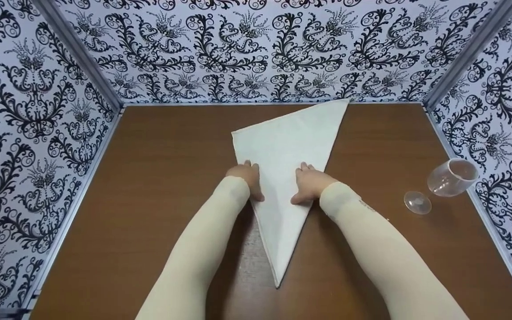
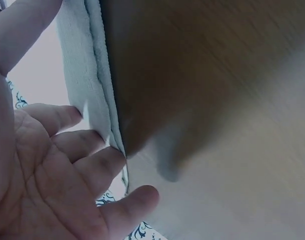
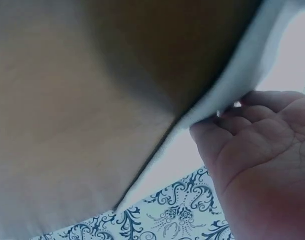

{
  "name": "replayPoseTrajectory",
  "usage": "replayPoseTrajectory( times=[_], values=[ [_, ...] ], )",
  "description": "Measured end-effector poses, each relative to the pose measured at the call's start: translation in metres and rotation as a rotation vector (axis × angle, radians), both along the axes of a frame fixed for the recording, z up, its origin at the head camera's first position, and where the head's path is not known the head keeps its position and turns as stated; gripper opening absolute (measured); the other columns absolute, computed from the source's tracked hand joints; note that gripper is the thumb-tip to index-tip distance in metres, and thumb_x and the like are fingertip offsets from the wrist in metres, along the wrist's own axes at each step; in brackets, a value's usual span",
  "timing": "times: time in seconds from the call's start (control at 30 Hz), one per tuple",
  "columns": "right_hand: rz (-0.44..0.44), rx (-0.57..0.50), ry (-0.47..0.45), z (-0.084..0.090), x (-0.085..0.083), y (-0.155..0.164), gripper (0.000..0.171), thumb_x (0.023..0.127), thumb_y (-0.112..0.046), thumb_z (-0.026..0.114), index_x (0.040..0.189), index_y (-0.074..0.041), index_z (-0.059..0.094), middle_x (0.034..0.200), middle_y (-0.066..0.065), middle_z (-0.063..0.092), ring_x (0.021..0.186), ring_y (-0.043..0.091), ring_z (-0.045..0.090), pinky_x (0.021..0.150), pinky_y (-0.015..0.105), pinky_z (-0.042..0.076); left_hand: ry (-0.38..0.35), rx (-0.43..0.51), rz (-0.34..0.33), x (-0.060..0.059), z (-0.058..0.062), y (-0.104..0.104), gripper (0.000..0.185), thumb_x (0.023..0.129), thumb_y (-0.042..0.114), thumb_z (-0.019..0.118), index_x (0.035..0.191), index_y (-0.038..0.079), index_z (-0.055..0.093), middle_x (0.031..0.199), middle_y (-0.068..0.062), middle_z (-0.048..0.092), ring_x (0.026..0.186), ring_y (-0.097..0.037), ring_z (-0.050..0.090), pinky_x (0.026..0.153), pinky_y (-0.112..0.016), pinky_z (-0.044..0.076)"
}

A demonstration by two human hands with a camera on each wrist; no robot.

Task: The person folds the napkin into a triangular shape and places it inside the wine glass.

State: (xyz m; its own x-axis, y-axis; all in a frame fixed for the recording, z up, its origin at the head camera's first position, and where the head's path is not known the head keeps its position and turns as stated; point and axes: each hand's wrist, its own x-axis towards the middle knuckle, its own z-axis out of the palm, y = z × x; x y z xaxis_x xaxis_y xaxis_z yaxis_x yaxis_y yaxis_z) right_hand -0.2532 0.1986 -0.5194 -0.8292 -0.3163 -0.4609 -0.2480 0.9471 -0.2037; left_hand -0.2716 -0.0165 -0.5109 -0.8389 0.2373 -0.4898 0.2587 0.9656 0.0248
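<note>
A white cloth napkin [image 1: 285, 151] lies on the brown table [image 1: 158, 178], folded into a long narrow triangle whose tip points toward me. My left hand [image 1: 248, 178] rests flat on the napkin's left edge, fingers straight. My right hand [image 1: 307, 182] lies flat on its right edge. The left wrist view shows my left hand [image 2: 57, 165] with open palm and straight fingers against the napkin's hemmed edge [image 2: 90, 90]. In the right wrist view my right hand [image 3: 257, 145] has its fingertips at the napkin's edge [image 3: 217, 105]. Both arms wear cream sleeves.
A clear wine glass [image 1: 445, 183] lies on its side near the table's right edge, beside the right wall. Patterned black-and-white walls [image 1: 256, 49] enclose the table on the left, back and right.
</note>
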Motion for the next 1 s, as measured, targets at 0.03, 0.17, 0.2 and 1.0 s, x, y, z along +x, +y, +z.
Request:
replayPoseTrajectory(
  times=[0.03, 0.17, 0.2, 1.0],
  values=[
    [-0.005, -0.005, 0.004, 0.001, 0.000, 0.001, 0.105, 0.091, -0.053, 0.073, 0.159, 0.014, 0.030, 0.169, 0.037, 0.019, 0.158, 0.051, 0.022, 0.129, 0.052, 0.027, 0.008, -0.001, -0.003, 0.000, -0.001, 0.001, 0.109, 0.083, 0.061, 0.082, 0.163, 0.005, 0.035, 0.171, -0.021, 0.030, 0.152, -0.039, 0.043, 0.118, -0.047, 0.047],
    [-0.038, -0.026, 0.038, 0.000, 0.002, 0.000, 0.105, 0.091, -0.059, 0.072, 0.155, 0.016, 0.035, 0.166, 0.038, 0.025, 0.155, 0.054, 0.027, 0.127, 0.055, 0.032, 0.023, -0.032, -0.017, 0.001, 0.002, 0.008, 0.101, 0.081, 0.062, 0.083, 0.156, 0.004, 0.048, 0.162, -0.019, 0.048, 0.141, -0.034, 0.057, 0.111, -0.044, 0.053],
    [-0.043, -0.028, 0.047, -0.001, 0.002, -0.001, 0.107, 0.091, -0.060, 0.073, 0.155, 0.016, 0.035, 0.166, 0.038, 0.024, 0.155, 0.054, 0.027, 0.126, 0.056, 0.033, 0.037, -0.037, -0.027, 0.001, 0.005, 0.009, 0.094, 0.081, 0.062, 0.084, 0.150, 0.004, 0.056, 0.154, -0.017, 0.056, 0.134, -0.031, 0.062, 0.107, -0.044, 0.055],
    [0.089, 0.047, 0.076, -0.003, 0.002, 0.011, 0.105, 0.087, -0.052, 0.081, 0.154, 0.015, 0.038, 0.166, 0.037, 0.027, 0.154, 0.053, 0.032, 0.124, 0.057, 0.036, 0.058, -0.025, -0.059, 0.002, 0.007, 0.000, 0.093, 0.082, 0.062, 0.082, 0.150, 0.005, 0.055, 0.152, -0.017, 0.059, 0.137, -0.033, 0.060, 0.107, -0.045, 0.055]
  ],
)
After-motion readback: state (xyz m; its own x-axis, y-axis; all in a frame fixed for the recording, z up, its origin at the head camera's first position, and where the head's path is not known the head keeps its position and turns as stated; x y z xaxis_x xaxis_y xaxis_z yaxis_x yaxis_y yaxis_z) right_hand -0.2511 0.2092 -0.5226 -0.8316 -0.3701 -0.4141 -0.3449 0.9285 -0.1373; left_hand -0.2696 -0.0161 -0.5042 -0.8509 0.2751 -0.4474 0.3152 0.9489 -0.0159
